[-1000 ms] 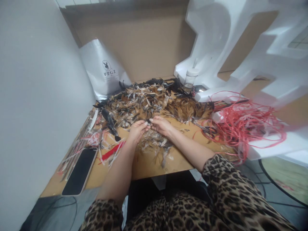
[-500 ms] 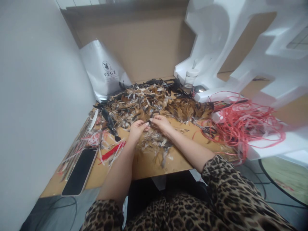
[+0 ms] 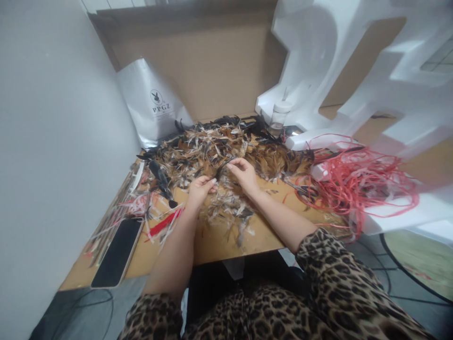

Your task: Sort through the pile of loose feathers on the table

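Observation:
A dark, curved feather (image 3: 222,166) stretches between my hands over the table. My left hand (image 3: 201,190) pinches its lower end between thumb and fingers. My right hand (image 3: 245,175) is closed at its upper end, with the fingertips pressed together. Right behind them spreads a large heap of brown, black and white feathers (image 3: 198,148). Just below my hands lies a smaller loose pile of pale, fluffy feathers (image 3: 228,210). To the left of my left hand rests a bundle of black feathers (image 3: 161,182).
A phone (image 3: 117,252) lies at the front left beside thin sticks and a red strip (image 3: 164,223). Scissors (image 3: 306,190) and tangled pink ribbon (image 3: 368,184) lie on the right. Behind stand a silver bag (image 3: 152,104), a clear jar (image 3: 279,115) and white foam (image 3: 307,71).
My right hand has moved up and slightly right, away from my left hand. More of the dark feather now shows between them. The left hand has shifted slightly left.

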